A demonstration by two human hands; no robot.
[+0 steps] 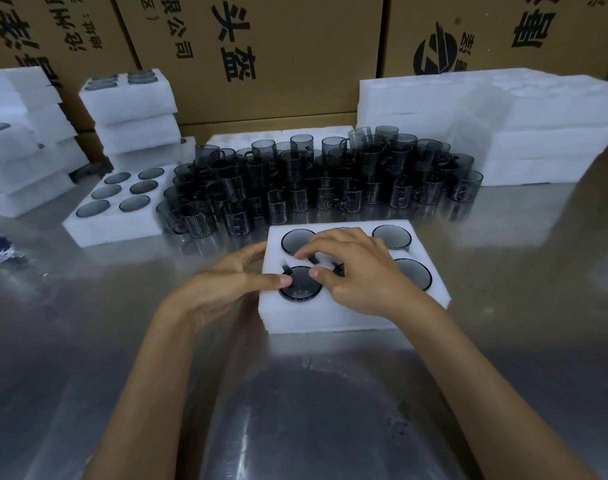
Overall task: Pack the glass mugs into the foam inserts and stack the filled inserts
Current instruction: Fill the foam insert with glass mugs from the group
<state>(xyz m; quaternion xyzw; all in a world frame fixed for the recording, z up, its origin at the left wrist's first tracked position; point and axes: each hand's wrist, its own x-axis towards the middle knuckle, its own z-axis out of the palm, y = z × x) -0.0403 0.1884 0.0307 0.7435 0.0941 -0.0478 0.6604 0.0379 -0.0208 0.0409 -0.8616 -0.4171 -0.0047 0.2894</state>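
Foam insert [337, 315] on counter [295, 410] before me. My left hand [226, 285] braces insert's left edge, thumb touching mug [300, 287] in near-left pocket. Right hand [351, 268] spread flat, fingers released, pressing mugs down, likely to seat them. Loose mugs [313, 178] massed behind. Filled insert [115, 209] waits left.

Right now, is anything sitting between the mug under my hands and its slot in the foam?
Nothing visible: the mug already sits in its hole in the foam insert, left hand and right hand touching its rim.
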